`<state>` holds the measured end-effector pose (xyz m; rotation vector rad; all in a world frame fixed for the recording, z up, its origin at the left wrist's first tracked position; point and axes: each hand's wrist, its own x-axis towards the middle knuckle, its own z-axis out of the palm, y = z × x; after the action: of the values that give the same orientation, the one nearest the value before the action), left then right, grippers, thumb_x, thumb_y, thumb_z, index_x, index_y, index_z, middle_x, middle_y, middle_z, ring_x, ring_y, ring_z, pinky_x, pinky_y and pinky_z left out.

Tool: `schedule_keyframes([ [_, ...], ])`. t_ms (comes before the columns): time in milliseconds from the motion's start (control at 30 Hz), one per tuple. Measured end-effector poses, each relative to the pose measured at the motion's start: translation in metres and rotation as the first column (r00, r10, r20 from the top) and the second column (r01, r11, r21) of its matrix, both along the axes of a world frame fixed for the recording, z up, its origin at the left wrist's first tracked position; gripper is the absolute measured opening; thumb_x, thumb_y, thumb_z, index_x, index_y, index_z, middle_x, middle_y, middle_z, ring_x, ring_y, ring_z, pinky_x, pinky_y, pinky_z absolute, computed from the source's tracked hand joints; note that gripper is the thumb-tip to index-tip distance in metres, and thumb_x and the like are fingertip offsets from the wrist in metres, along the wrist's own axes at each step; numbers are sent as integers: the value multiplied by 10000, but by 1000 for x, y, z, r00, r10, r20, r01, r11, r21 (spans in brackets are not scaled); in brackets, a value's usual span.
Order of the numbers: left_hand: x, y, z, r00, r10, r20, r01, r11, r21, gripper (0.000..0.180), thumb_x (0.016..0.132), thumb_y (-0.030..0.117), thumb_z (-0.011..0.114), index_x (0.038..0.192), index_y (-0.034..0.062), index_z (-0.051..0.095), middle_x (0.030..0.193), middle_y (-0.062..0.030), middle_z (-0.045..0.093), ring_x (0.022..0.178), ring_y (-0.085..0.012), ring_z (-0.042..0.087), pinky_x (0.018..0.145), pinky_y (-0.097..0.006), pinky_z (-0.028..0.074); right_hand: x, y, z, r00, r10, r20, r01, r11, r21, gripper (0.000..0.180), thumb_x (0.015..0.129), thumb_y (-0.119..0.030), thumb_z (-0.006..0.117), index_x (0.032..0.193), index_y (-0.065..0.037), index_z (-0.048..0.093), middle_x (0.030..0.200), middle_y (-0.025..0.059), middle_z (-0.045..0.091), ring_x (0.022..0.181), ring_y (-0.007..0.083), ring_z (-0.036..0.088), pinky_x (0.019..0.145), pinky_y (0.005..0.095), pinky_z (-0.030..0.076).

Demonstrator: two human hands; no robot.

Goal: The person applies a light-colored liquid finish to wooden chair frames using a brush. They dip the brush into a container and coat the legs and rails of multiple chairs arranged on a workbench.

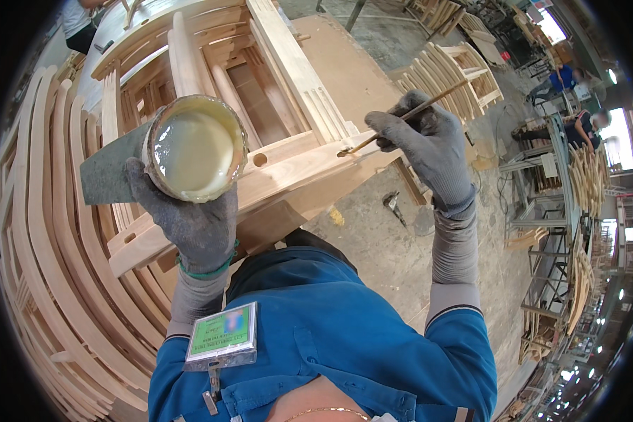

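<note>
Head view, your left hand curled around a cup of cream liquid, right hand pinching a stick, tip at the near edge of the wooden frame

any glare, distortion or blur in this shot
Head view: bright openings at right are blown out white; head view: the pale liquid has glossy highlights; head view: fisheye rim darkens to black corners; head view: left hand and right hand look fairly sharp.
</note>
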<state>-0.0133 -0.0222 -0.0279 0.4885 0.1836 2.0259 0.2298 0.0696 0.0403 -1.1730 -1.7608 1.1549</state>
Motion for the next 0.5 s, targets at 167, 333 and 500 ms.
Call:
schedule_keyframes([
  [167,1,1,11,995,99,-27,-102,977,-187,525,917,493,384,1285,119,403,1292,-123,422,1217,-301,400,1008,-512,356,2,4,-3,998,37,-48,-42,995,-95,216,773,-156,701,846,26,609,724,61,623,666,100,593,628,212,494],
  [333,-21,-9,28,992,95,-82,-104,989,-103,558,897,480,434,1280,74,414,1289,-189,426,1222,-372,387,1037,-506,323,41,10,6,990,64,-122,-75,994,-81,151,758,-40,664,878,39,619,827,97,633,785,166,625,752,268,512],
  [500,-61,-40,37,970,242,-14,-242,963,-118,520,885,414,489,1248,44,444,1256,-200,451,1198,-365,409,1016,-508,341,44,20,15,954,9,-301,-2,1000,24,184,802,-16,603,973,48,627,855,135,642,811,203,641,779,292,523],
])
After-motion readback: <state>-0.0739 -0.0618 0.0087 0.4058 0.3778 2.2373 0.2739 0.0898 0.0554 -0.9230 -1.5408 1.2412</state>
